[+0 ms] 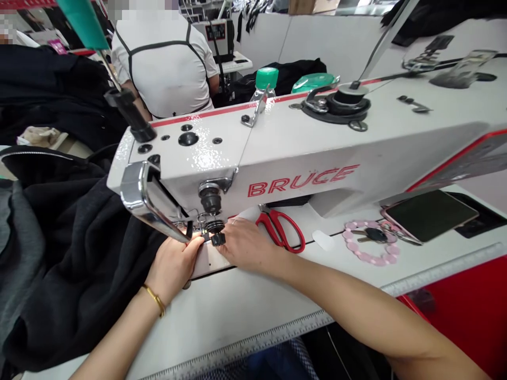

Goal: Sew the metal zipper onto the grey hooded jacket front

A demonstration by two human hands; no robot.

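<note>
Fingers of the left hand and right hand sit close together at the needle end of one glossy white sewing machine with red lettering, on the white table; machine parts stand in the way, so I cannot tell what they grasp. One pair of red-handled scissors, one pink beaded loop and one dark-screened phone lie rightward; black fabric heaps at left.

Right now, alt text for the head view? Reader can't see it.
A left hand and right hand sit close together at the needle end of a white BRUCE sewing machine. Dark fabric lies left; red-handled scissors and a phone lie right.
</note>
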